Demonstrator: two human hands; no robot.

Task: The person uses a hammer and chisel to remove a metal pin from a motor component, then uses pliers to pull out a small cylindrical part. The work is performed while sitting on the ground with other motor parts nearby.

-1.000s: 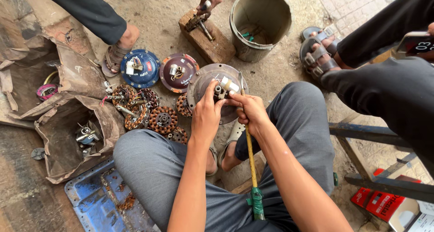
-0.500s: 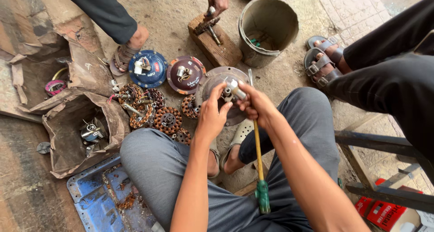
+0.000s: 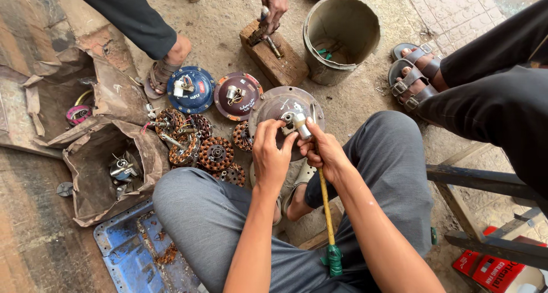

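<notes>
A round brown motor housing [image 3: 283,111] is propped on the ground between the knees. Its hub is pinched by the curled fingers of the left hand [image 3: 273,156], while a yellow-handled hammer [image 3: 323,196] is gripped near its head by the right hand [image 3: 325,151], pressed against the hub.

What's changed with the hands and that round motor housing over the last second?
Little has changed. Both hands stay at the hub of the round motor housing: the left hand still grips beside it, and the right hand still holds the yellow-shafted tool against the small capacitor. Across the ground, another person's hand keeps working at the wooden block.
</notes>
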